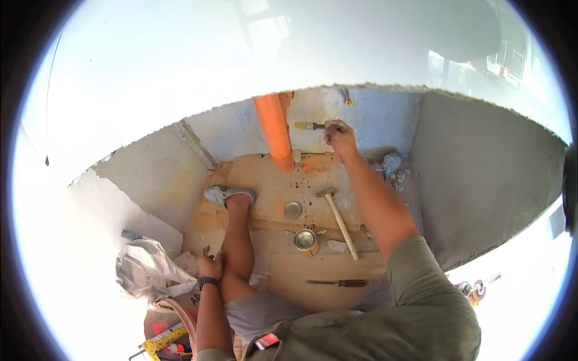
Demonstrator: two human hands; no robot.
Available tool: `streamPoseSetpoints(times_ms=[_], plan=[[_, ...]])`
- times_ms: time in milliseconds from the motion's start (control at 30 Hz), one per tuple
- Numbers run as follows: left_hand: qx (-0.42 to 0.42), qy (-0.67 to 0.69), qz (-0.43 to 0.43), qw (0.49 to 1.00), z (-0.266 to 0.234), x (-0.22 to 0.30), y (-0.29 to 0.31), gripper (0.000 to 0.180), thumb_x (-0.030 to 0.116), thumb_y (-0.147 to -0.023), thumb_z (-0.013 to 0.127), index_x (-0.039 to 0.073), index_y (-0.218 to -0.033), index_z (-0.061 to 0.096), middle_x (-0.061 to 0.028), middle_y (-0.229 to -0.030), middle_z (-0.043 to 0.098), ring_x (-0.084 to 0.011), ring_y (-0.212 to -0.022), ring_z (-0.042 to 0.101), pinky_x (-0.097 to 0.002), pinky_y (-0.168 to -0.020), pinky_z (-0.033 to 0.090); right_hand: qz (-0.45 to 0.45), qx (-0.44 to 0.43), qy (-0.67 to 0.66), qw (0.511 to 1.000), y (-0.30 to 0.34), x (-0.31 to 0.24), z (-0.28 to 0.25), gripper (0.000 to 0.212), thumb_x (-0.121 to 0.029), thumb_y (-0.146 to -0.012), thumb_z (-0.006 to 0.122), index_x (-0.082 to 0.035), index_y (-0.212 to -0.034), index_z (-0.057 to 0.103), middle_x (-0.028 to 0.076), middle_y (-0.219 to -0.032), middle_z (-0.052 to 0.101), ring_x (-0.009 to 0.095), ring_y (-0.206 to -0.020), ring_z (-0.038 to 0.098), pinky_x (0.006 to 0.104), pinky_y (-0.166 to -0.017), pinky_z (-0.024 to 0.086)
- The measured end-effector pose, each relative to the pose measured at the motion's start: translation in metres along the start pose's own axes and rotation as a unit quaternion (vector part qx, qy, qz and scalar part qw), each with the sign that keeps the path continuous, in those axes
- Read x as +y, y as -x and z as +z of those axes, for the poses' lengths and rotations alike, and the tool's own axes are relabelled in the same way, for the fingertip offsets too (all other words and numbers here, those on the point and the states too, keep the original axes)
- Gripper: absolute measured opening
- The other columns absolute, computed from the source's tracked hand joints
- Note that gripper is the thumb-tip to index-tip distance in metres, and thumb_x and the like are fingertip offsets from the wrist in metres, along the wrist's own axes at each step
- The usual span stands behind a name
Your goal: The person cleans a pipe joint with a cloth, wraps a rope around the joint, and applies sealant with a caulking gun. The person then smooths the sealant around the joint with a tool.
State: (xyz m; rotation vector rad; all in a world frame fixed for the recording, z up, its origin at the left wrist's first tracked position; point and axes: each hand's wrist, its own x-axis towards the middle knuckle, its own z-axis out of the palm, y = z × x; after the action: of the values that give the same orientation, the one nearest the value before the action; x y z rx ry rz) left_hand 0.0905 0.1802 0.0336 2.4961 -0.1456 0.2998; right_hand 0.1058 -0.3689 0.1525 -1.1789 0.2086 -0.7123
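Orange pipe point(272, 127) stands upper centre; wooden-handled hammer point(342, 227) lies near centre. Left hand point(209, 263), lower left, sits beside the leg point(238, 243), grip slack, empty. Right hand point(339, 139), upper centre: grip closed around flat paintbrush point(310, 126), pointing left. Lidless tin point(306, 240) sits lower centre.

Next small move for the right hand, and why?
I'd probably ease the brush left toward the orange pipe: the right hand holds it by the handle, its bristles point that way, and a gap shows between them and the pipe. Whether the bristles touch the wall behind, I can't tell.
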Motion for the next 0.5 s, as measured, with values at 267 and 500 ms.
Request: streamPoseSetpoints(times_ms=[267, 500], plan=[[0.000, -0.006, 0.006, 1.000, -0.006, 0.001, 0.005, 0.056, 0.027, -0.082, 0.074, -0.011, -0.120, 0.058, -0.0294, -0.115, 0.061, -0.0374, -0.093, 0.067, -0.0403, -0.079, 0.057, -0.077, -0.046, 0.164, 0.982, -0.004, -0.003, 0.053, 0.021, -0.011, -0.094, 0.065, 0.001, -0.111, 0.068, 0.005, -0.082, 0.067, 0.010, -0.066, 0.054, 0.0261, -0.064, 0.046], [-0.004, -0.010, 0.014, 1.000, -0.001, -0.001, 0.002, 0.056, 0.028, -0.083, 0.074, -0.010, -0.121, 0.058, -0.0287, -0.114, 0.061, -0.0366, -0.093, 0.067, -0.0401, -0.080, 0.056, -0.170, -0.024, 0.232, 0.958, 0.069, -0.019, 0.037, 0.020, -0.010, -0.094, 0.063, 0.002, -0.110, 0.067, 0.007, -0.082, 0.067, 0.011, -0.069, 0.055, 0.0261, -0.066, 0.047]])
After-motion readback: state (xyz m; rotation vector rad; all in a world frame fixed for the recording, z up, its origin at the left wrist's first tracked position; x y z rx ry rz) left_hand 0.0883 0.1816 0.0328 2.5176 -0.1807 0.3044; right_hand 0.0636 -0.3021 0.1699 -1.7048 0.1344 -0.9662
